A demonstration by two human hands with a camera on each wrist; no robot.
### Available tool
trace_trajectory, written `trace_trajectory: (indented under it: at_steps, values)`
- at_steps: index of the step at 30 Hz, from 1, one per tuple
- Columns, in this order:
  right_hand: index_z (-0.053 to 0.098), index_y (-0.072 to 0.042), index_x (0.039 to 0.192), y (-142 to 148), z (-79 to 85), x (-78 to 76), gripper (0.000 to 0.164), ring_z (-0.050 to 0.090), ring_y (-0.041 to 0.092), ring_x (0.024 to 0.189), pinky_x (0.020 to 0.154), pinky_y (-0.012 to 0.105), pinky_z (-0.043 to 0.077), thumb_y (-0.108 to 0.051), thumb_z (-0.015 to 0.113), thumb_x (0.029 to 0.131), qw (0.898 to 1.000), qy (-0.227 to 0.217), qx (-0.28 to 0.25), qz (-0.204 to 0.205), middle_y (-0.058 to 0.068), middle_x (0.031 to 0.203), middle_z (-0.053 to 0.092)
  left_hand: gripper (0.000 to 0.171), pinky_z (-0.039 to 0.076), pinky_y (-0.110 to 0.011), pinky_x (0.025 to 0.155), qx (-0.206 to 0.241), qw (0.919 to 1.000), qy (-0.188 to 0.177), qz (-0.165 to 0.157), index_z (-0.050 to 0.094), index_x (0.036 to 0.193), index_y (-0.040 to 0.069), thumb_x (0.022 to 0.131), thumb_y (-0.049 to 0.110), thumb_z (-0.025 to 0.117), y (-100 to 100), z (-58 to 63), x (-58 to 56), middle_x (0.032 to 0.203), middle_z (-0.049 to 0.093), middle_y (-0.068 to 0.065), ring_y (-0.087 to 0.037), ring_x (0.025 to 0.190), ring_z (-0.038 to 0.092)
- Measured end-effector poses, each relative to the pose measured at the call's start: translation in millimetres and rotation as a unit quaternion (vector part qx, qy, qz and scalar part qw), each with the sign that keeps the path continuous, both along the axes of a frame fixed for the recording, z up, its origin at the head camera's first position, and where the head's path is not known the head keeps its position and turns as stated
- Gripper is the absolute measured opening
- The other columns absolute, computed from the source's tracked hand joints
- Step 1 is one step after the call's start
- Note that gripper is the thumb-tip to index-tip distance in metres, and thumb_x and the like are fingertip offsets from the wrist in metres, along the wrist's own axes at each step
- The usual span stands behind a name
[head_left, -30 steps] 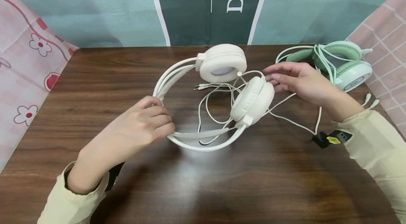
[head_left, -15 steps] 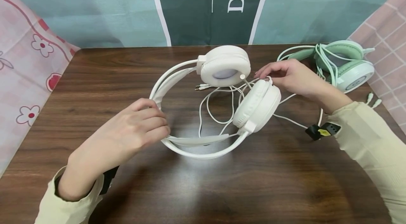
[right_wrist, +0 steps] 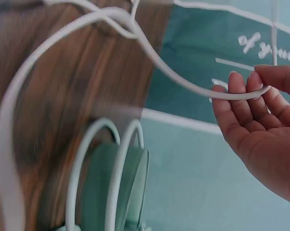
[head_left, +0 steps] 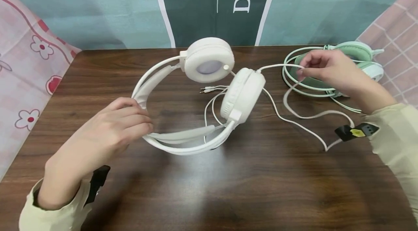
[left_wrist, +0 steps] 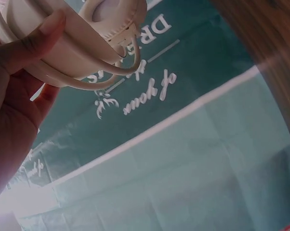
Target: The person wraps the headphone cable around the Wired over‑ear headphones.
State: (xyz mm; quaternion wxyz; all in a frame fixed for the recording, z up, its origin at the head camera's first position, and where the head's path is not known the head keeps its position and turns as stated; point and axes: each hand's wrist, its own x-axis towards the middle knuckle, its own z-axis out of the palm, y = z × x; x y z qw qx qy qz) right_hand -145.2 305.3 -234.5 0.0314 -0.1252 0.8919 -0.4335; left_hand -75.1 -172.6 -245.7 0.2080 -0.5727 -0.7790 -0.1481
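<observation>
My left hand (head_left: 101,131) grips the headband of white over-ear headphones (head_left: 189,147), and in the left wrist view its thumb lies over the band (left_wrist: 70,43). The two ear cups point right and away, with a short microphone tip (head_left: 226,67) in front of the far cup. From the near cup a white cable (head_left: 277,65) runs right to my right hand (head_left: 336,73), which pinches it between thumb and fingertips. In the right wrist view the cable (right_wrist: 193,89) bends away from those fingers in a long loop.
Green headphones (head_left: 356,47) with a bundled cable lie at the back right, partly behind my right hand. Cable plugs (head_left: 209,89) and loose loops rest on the brown table (head_left: 228,191). A printed cloth (head_left: 215,9) hangs at the back.
My right hand has gone from beside the near ear cup out to the right, drawing the cable along in its fingers. The left hand and the white headphones have shifted left.
</observation>
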Motion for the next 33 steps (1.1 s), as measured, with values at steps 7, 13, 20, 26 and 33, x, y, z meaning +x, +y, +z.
trace_trajectory:
  at_steps: [7,13,20,26,33]
  values:
    - [0.066,-0.010,0.088,28.4,2.6,-0.7,0.012,0.061,0.006,0.065,0.060,0.013,0.046,0.000,0.059,0.085,0.999,-0.032,0.013,-0.012,-0.003,0.074,0.066,0.030,0.036,-0.034,0.088,-0.032,0.9990,0.003,0.031,0.063,0.089,0.002,0.078,-0.004,0.035,3.6,26.2,10.7,0.081,0.061,0.001,-0.018,0.079,0.056]
    - [0.067,-0.013,0.087,46.3,0.8,1.4,0.018,0.062,0.006,0.063,0.058,0.014,0.048,0.002,0.057,0.086,0.999,-0.045,0.028,-0.008,-0.003,0.072,0.066,0.031,0.035,-0.032,0.089,-0.040,0.9981,0.006,0.047,0.063,0.088,0.004,0.081,-0.001,0.034,-8.9,23.2,11.7,0.082,0.060,0.003,-0.017,0.079,0.056]
    - [0.066,-0.017,0.085,58.9,-3.3,4.6,0.023,0.061,0.011,0.060,0.055,0.021,0.051,0.005,0.059,0.083,0.995,-0.085,0.054,-0.008,0.004,0.068,0.064,0.038,0.033,-0.029,0.090,-0.021,0.9981,0.007,0.057,0.062,0.081,0.005,0.094,0.005,0.026,-22.8,21.3,13.9,0.079,0.058,0.003,-0.014,0.077,0.055]
    - [0.065,-0.019,0.079,70.1,-4.5,4.9,0.023,0.058,0.008,0.055,0.051,0.019,0.046,0.003,0.057,0.083,0.986,-0.088,0.136,-0.037,0.002,0.062,0.061,0.037,0.034,-0.028,0.090,-0.012,0.9981,0.008,0.060,0.064,0.085,0.004,0.093,0.004,0.028,-28.4,21.0,14.0,0.080,0.060,0.002,-0.014,0.077,0.056]
    - [0.063,-0.031,0.070,84.7,8.4,0.9,0.026,0.056,0.004,0.050,0.048,0.015,0.041,-0.012,0.059,0.087,0.980,-0.037,0.145,-0.133,-0.009,0.056,0.060,0.039,0.033,-0.027,0.089,-0.009,0.9975,0.007,0.069,0.065,0.087,0.004,0.094,0.007,0.027,-30.0,22.2,14.9,0.079,0.059,0.003,-0.013,0.076,0.055]
